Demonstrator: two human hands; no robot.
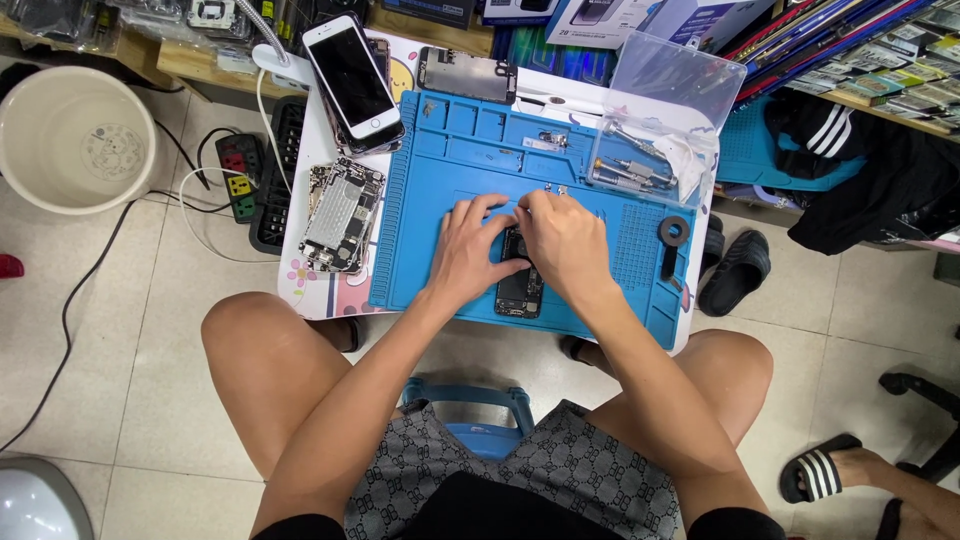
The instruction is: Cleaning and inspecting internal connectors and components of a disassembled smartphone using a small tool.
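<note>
A blue repair mat (450, 160) covers a small white table. On its near middle lies a dark opened phone body (520, 290), its upper part hidden under my hands. My left hand (468, 250) rests on the mat with fingers spread against the phone's left edge. My right hand (562, 240) lies over the phone's top, fingers curled together; whether they pinch a tool or part is hidden.
An opened phone chassis (340, 215) and white phones (352, 78) sit left of the mat. A clear box of screwdrivers (650, 160) stands at the mat's right. A cream bucket (75, 135), power strip (240, 180), sandals (735, 270) and another person's foot (850, 470) are on the floor.
</note>
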